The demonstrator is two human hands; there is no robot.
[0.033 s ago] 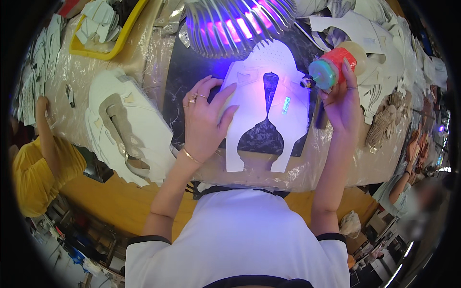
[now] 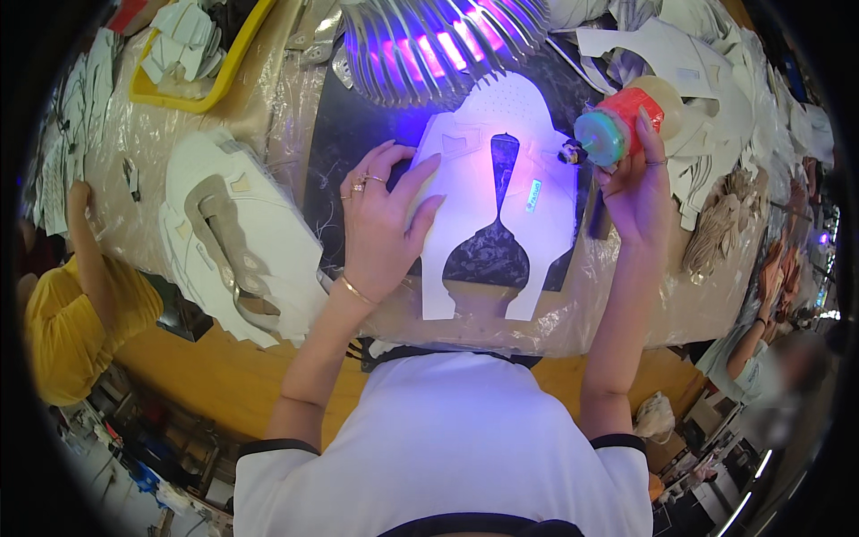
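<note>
Probably light and floppy, the white panel (image 2: 470, 183) at the frame's upper centre wants flat, edge-wise handling. The left hand (image 2: 374, 215), loosely spread, hovers at its left edge, gripping nothing; the right hand (image 2: 637, 192) clasps a red bottle (image 2: 626, 123).

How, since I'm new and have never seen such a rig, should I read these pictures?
There is no machine arm: these are a person's bare hands, seen by a wide camera worn on the head, looking down, which bends straight edges. The right hand holds a red bottle with a green cap. The left hand, fingers spread, is at the left edge of a white cut-out sheet lying on a dark board. A finned lamp glows purple near its far end. Further left lie more white pieces and a yellow tray.
</note>
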